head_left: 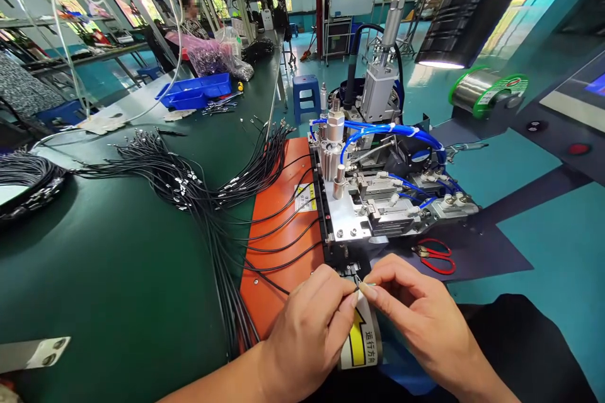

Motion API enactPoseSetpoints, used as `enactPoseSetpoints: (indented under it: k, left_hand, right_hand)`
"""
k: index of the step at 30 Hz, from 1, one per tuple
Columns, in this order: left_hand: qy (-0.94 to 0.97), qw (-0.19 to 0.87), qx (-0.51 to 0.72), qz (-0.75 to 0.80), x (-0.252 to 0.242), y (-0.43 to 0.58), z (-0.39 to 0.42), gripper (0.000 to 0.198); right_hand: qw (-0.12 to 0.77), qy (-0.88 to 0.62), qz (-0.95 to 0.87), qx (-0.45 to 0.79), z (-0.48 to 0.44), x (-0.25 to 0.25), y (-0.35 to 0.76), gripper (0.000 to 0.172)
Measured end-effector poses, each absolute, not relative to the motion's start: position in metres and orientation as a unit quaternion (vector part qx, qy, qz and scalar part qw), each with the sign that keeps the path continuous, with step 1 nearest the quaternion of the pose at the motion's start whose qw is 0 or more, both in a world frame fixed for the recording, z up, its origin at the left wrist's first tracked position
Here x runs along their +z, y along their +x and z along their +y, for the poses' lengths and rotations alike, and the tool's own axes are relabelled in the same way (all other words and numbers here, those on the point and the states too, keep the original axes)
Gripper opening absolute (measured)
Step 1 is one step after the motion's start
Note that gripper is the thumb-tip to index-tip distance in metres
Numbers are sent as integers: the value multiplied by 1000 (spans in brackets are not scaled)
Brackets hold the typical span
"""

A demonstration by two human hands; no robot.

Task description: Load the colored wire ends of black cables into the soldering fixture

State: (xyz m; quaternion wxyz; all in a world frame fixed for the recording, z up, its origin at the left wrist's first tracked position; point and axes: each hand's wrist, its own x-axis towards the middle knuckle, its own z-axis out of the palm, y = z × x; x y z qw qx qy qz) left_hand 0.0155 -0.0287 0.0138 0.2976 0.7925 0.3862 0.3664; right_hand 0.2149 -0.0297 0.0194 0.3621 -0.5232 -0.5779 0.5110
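Observation:
My left hand (317, 321) pinches the end of a black cable (275, 282) at the near corner of the machine (350, 208). Close against it, my right hand (418, 315) is pinched at the cable's tip; a tiny part between those fingers is too small to name. Several black cables (283, 256) run side by side across the orange plate (269, 233) into the machine's edge. Below my fingers is a white label with a yellow arrow (360, 334). A big bundle of black cables (189, 182) lies on the green table, left of my hands.
Red-handled cutters (435, 255) lie right of the machine. A solder wire spool (489, 93) and a black lamp (472, 12) stand behind them. Blue bins (196, 89) and a cable coil (28, 182) sit on the green table (118, 277). A person (193, 16) is at the back left.

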Motion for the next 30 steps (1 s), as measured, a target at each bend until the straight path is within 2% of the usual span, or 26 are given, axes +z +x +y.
enactPoseSetpoints:
  k: [10,16,20,23,30]
  left_hand:
    - [728,387,372,425,18,16,-30,17]
    - [734,393,369,413,16,15,-30,15]
    - [751,352,352,434,16,17,-30,15]
    - [757,335,346,441,16,19,-30,16]
    - [779,304,336,433,15,18,-33,20]
  right_hand:
    - [493,-516,-494,497,-29,1,191,16]
    - [537,-522,-469,469,-39,-7,181,11]
    - [450,-549,-496,501,-45,-3,203,15]
    - [379,-572,-516,513,-44,6,224,32]
    - [333,-584,-551,494,-32,34,231,27]
